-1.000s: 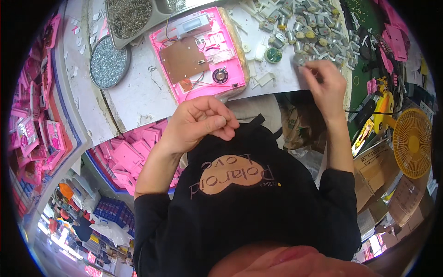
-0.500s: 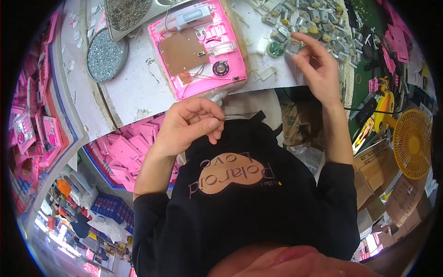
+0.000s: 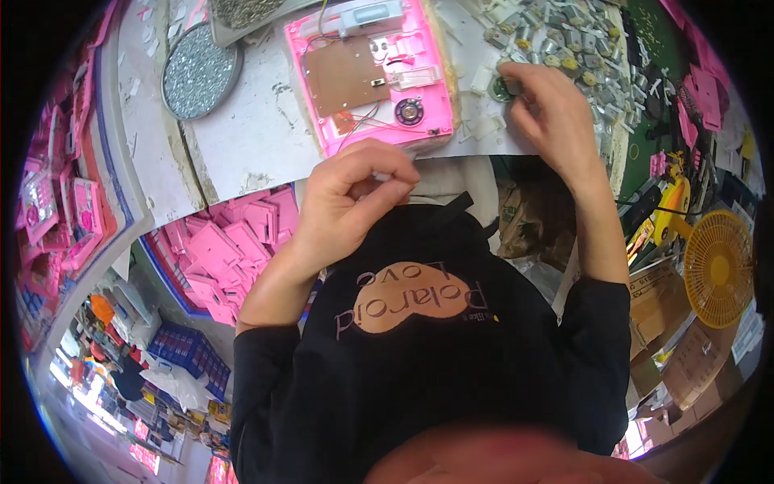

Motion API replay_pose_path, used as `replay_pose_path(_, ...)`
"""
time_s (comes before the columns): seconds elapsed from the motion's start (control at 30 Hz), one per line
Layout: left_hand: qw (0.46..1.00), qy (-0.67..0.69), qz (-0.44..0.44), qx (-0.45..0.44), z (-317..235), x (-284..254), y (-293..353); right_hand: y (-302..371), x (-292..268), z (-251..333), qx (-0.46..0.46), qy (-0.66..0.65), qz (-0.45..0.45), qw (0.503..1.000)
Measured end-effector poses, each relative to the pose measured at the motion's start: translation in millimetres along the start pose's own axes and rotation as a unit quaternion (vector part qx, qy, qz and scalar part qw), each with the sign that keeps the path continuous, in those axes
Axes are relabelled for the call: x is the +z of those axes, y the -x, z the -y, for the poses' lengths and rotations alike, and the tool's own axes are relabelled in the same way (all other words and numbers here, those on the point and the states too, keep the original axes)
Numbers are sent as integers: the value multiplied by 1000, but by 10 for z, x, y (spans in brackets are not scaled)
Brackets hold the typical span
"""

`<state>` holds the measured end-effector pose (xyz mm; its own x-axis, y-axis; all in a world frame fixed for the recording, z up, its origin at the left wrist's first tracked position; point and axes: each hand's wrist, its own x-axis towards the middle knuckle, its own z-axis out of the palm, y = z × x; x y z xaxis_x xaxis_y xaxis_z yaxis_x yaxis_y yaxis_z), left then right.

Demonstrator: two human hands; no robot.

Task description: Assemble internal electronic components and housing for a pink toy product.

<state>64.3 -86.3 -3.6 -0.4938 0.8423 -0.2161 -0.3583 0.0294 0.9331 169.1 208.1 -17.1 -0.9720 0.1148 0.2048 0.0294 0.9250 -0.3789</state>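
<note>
A pink plastic housing [image 3: 435, 101] lies open on the white table in front of me. It holds a brown board [image 3: 347, 77], a round black speaker [image 3: 409, 112], thin wires and a clear-and-white part [image 3: 419, 77]. My left hand [image 3: 355, 198] is just off its near edge, with thumb and fingers closed together; what they hold, if anything, is hidden. At the right, my right hand [image 3: 556, 121] is curled with its index fingertip at a small green round piece [image 3: 501, 89]. Anything between its fingers is out of sight. Beyond it lies a pile of small motors [image 3: 572, 48].
A round dish of small metal screws [image 3: 200, 73] and a metal tray of small parts [image 3: 242, 12] stand at the left. Pink panels [image 3: 230, 254] fill a bin below the table edge. A yellow fan [image 3: 719, 270] and cardboard boxes [image 3: 693, 363] are at the right.
The view has shifted, so the table things appear further right. My right hand has lowered to the green round piece, and the grey motor at its fingertips no longer shows. The left fingers have drawn together.
</note>
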Motion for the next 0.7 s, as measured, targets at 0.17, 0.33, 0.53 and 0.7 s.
replay_pose_path(0.17,998,-55,-39,-9,-106,152,-120,118,-163,206,238,-415,26,878)
replay_pose_path(0.33,996,-74,-36,43,-28,201,-198,93,-75,736,250,-653,79,710)
replay_pose_path(0.53,992,-84,-64,76,-42,216,-196,40,3,807,262,-694,134,657)
replay_pose_path(0.7,991,-79,-62,85,10,201,-170,25,32,812,257,-677,150,673)
